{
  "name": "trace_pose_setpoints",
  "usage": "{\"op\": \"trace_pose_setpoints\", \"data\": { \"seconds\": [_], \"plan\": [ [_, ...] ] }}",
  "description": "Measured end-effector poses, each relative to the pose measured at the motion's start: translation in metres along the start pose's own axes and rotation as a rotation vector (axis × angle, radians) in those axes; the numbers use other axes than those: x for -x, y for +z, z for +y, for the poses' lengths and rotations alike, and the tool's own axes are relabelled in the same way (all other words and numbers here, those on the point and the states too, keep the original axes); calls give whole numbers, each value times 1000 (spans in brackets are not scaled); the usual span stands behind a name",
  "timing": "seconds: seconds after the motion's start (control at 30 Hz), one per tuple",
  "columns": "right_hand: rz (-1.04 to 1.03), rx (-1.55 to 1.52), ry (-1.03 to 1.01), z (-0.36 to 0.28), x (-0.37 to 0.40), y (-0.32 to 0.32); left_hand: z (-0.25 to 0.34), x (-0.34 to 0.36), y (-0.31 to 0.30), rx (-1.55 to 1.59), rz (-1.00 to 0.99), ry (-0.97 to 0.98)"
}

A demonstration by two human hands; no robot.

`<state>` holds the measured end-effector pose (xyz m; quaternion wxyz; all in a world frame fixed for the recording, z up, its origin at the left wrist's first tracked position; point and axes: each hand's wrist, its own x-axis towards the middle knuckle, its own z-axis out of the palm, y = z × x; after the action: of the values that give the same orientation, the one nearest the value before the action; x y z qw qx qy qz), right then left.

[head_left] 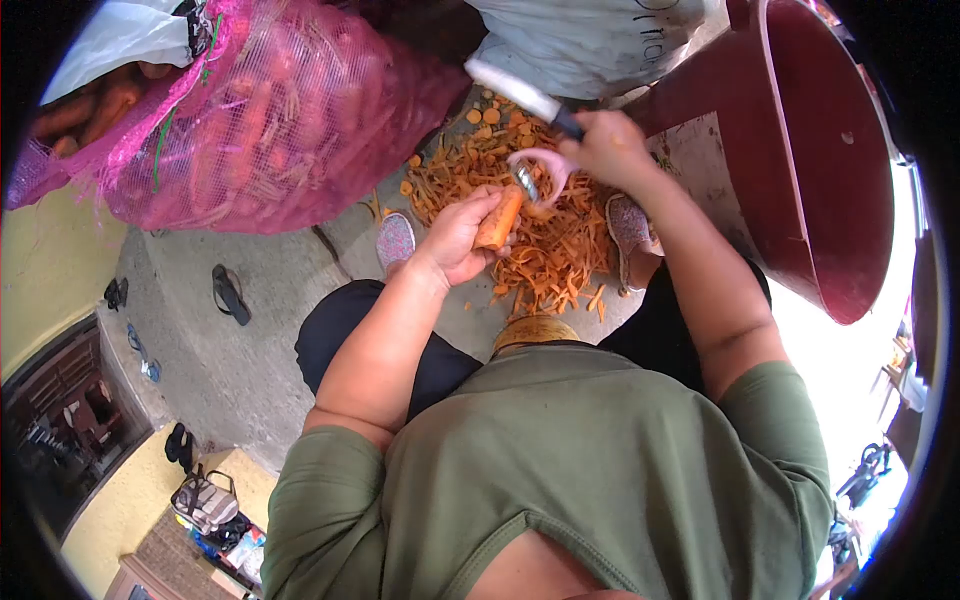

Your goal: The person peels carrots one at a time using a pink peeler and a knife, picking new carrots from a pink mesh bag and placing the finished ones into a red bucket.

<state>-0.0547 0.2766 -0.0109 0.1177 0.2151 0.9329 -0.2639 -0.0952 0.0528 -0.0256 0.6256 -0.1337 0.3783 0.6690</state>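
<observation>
My left hand point(465, 237) is closed around an orange carrot point(499, 219), its peeled upper end pointing away from me. In my right hand point(609, 146) are a pink peeler point(551, 163) and a knife point(520, 92) with a dark handle. The peeler's metal blade is right at the carrot's far end. The knife's pale, motion-blurred blade sticks out to the upper left, away from the carrot. Below both hands, a heap of orange peelings point(560, 262) covers the ground between my feet, with several round carrot slices point(483, 116) at its far side.
A pink mesh sack point(290, 120) full of carrots stands at the upper left. A white sack point(590, 45) with writing is at the far side. To the right a large dark red tub point(835, 150) leans close to my right arm. A slipper point(230, 295) lies on the concrete at left.
</observation>
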Motion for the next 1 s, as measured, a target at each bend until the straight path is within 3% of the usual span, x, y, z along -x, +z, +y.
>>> {"op": "trace_pose_setpoints", "data": {
  "seconds": [0.1, 0.17, 0.2, 0.23, 0.33, 0.37, 0.43, 0.57, 0.77, 0.8, 0.87, 0.93, 1.0],
  "plan": [
    [-2, -103, 29, -3, 4, -13, 1, 0, -2, 18, -54, 10],
    [-106, -130, -104, -29, 24, -4, 1, 0, 7, -13, -22, 45],
    [-93, -115, -278, -36, 31, 2, 1, 1, 11, -31, -3, 61],
    [-86, -44, -288, -42, 35, 1, 1, 3, 12, -31, -19, 47],
    [-65, -35, -35, -14, 9, -5, 0, 2, 4, 72, -24, -25],
    [81, 69, -13, -4, 2, -7, -2, 0, -2, 81, -43, -19],
    [38, -114, 38, -7, 3, -12, 1, 4, 2, 98, -83, -10],
    [-69, -133, -338, -43, 36, 7, 1, 9, 19, -12, 17, 86],
    [103, -62, -39, 0, -1, -5, -2, 4, -5, 119, -132, -5],
    [88, -165, -16, -9, 5, -6, 0, 6, 4, 111, -37, 31],
    [39, -201, -204, -27, 22, 5, 3, 11, 29, 100, 153, 104],
    [-36, -118, -374, -41, 34, 13, -1, 4, 11, 61, 28, 94],
    [-19, -56, -243, -29, 22, 15, -4, 2, 7, 14, 11, 68]
  ]
}}
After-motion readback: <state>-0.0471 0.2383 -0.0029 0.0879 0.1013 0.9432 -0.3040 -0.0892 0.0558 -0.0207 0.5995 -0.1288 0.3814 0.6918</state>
